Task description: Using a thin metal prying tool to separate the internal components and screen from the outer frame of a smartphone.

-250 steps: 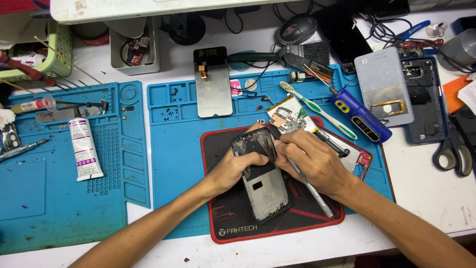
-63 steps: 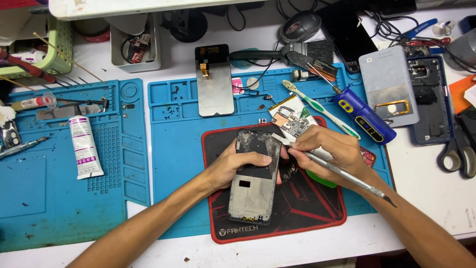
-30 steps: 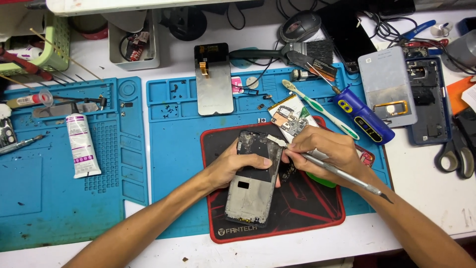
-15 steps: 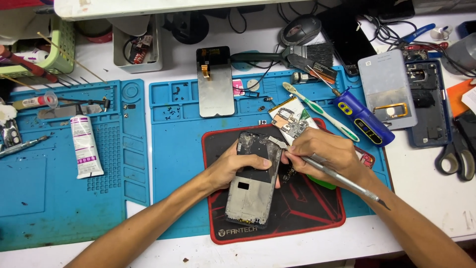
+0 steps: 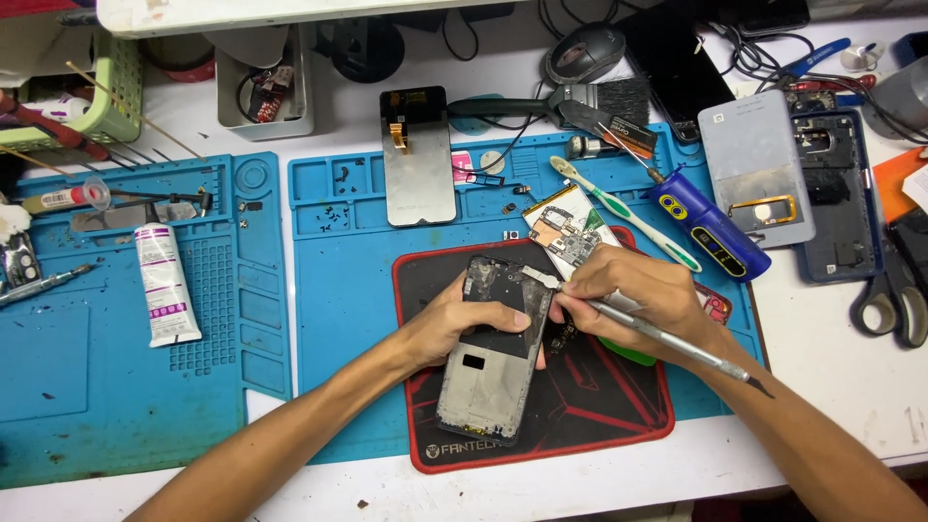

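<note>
Two bare hands are seen over a black-red mat (image 5: 599, 406) on a blue work mat (image 5: 338, 309). An opened phone frame (image 5: 488, 362) is gripped at its upper edge by the left hand (image 5: 454, 324), lying tilted on the mat. A metal pry tool (image 5: 667, 338) is pinched pen-style by the right hand (image 5: 633, 290), tip touching the frame's top-right corner. A circuit board (image 5: 565, 232) lies just behind, w/ a toothbrush (image 5: 623, 213) nearby.

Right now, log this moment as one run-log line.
left hand: holds phone frame tilted over black mat | right hand: grips metal spudger, flat tip at frame's top right edge | circuit board: beside right hand
</note>
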